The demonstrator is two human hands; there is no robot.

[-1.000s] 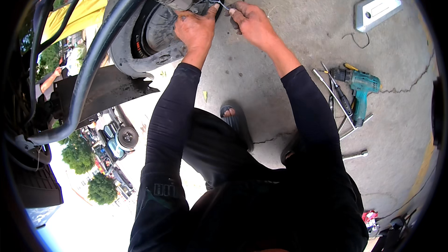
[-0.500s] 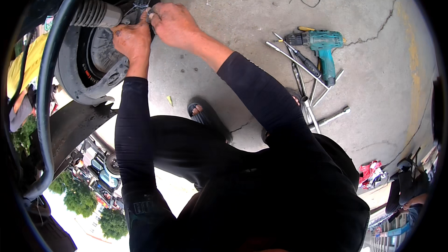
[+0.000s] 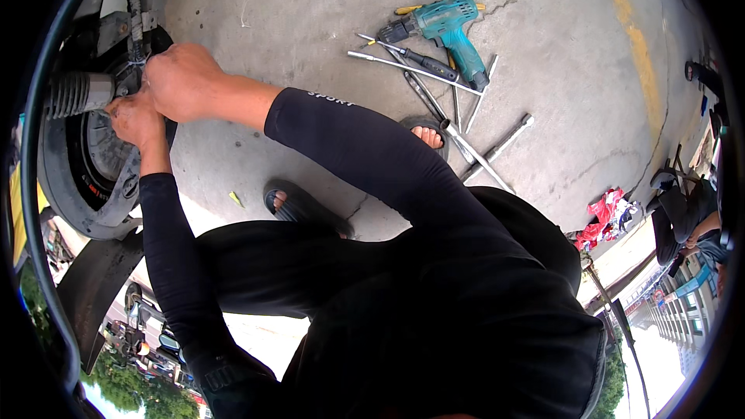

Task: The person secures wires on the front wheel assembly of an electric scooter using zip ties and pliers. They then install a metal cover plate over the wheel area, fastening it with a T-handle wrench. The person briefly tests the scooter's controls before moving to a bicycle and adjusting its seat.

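Both hands are at the hub of a black vehicle wheel at the upper left. My left hand is closed beside the hub, just under the end of a ribbed shock absorber boot. Touching it from the right is my right hand, closed in a fist with its back toward me. Its fingers hide whatever it grips. A cable with a spring-like sleeve runs down to the spot where the hands meet.
On the concrete lie a teal cordless drill, a black-handled screwdriver, long metal rods and a cross-shaped wrench. A dark curved tube runs down the left side. Red-and-white cloth and a seated person are at right.
The whole view has shifted, so wheel and tools appear further left. Both hands stay at the hub; my right hand has turned, its back now covering its fingers.
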